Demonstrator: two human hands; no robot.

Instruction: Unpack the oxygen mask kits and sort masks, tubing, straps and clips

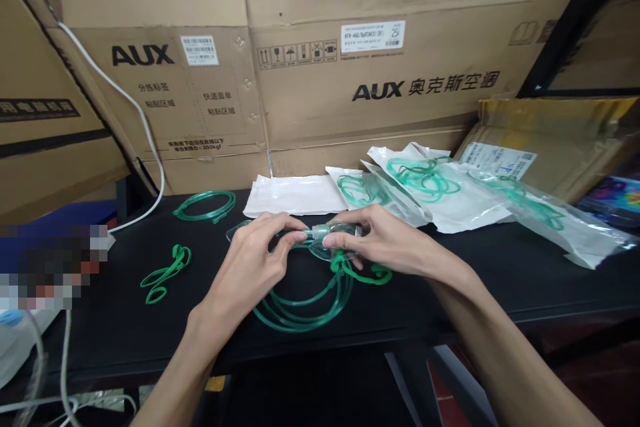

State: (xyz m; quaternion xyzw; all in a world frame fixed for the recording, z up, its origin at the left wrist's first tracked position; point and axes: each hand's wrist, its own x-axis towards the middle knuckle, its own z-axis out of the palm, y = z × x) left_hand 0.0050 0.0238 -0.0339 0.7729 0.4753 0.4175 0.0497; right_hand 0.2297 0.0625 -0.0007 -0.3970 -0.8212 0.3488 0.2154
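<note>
Above the black table, my right hand (pixel 387 240) is closed around a clear oxygen mask (pixel 325 252), thumb pressed near its pale connector (pixel 319 233). A green elastic strap (pixel 370 277) hangs from the mask below my fingers. My left hand (pixel 257 247) pinches a green tube at the connector's left side; whether the tube is seated in it I cannot tell. Clear plastic (pixel 231 232) shows behind my left hand, mostly hidden. Below both hands, coiled green tubing (pixel 300 328) lies on the table.
To the left are a loose green strap (pixel 167 273) and another tube coil (pixel 205 205). White packages (pixel 295 195), several with green tubing inside, such as one bag (pixel 425 187), lie behind and right. Cardboard boxes (pixel 310 100) stand at the back. A white cable (pixel 135 103) runs down left.
</note>
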